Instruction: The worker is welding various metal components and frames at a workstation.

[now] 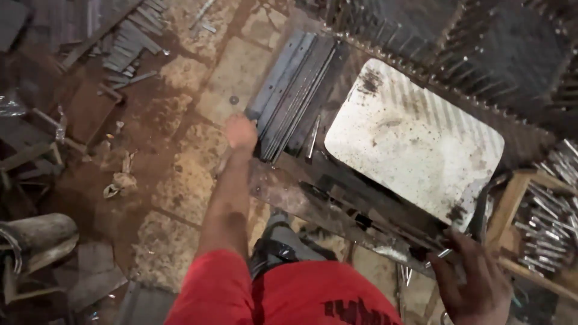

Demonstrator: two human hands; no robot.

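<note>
Beside left hand [241, 132] — metal strips [289, 96], white slab [412, 141].

Stack of flat metal strips [292, 90] on stone floor [180, 180], left of white slab [415, 141]. Left hand [241, 132] at near-left end of stack. Right hand [475, 283] below slab's near corner. Wooden crate [512, 204] of metal rods [548, 216] right of slab.
</note>
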